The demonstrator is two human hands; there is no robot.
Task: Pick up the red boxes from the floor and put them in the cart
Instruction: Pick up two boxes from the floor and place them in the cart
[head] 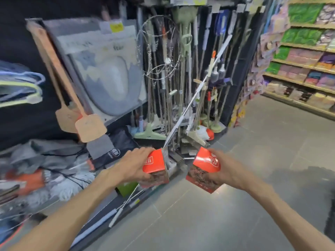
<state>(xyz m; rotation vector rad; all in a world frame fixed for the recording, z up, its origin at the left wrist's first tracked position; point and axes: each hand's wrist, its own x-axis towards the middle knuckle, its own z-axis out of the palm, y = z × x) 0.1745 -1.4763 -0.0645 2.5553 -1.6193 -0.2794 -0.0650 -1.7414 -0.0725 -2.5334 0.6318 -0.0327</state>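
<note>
I hold two red boxes in the air in front of me, one in each hand. My left hand (131, 164) grips the left red box (155, 166) from its left side. My right hand (229, 171) grips the right red box (204, 169) from its right side, tilted, with its dark printed face toward me. The boxes are a short gap apart, above the grey floor (208, 223). No cart is in view. The picture is blurred by motion.
A rack of mops and brooms (181, 84) stands straight ahead, with a white pole leaning out toward the boxes. Fly swatters (88, 127) and bagged goods hang on the left. Shelves of coloured packages (304, 57) line the right side of the aisle.
</note>
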